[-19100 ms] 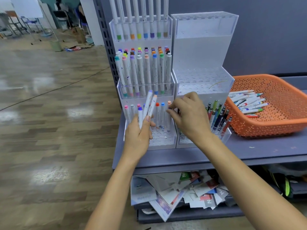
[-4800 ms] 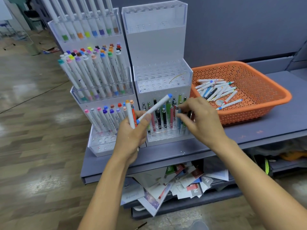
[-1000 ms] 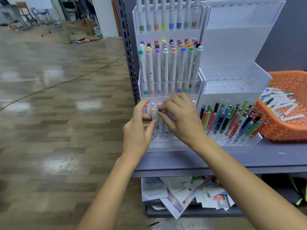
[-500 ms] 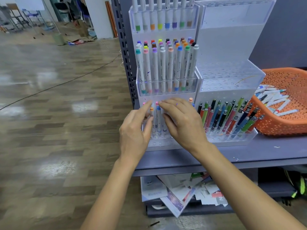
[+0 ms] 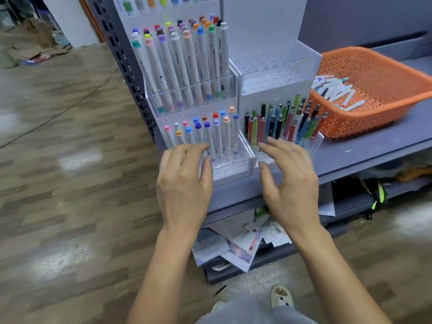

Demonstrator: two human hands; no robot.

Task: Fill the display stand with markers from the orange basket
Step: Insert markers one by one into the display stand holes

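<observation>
Both hands have come off the bottom row and drawn apart, and nothing has come away with them. Nearest the camera, a shoe (image 5: 280,298) pokes into view on the floor. Up from there, the left hand (image 5: 184,183) is held palm-down with its fingers (image 5: 187,150) loosely spread and empty, tips right at the foot of the front markers (image 5: 218,136); whether they brush the barrels, I cannot tell. The right hand (image 5: 289,183) mirrors it, fingers relaxed and splayed, holding nothing, just in front of the neighbouring rack of coloured pens (image 5: 280,123). Under the grey shelf (image 5: 364,153), loose papers (image 5: 240,242) spill out. On the shelf, the display stand (image 5: 229,167) has its lowest tier partly filled, caps up, with open holes along the front. Above, a tier of taller markers (image 5: 187,66) stands packed. Further right, touching the pen rack, sits the orange basket (image 5: 364,120), with a heap of white markers (image 5: 334,90) lying loose inside.
</observation>
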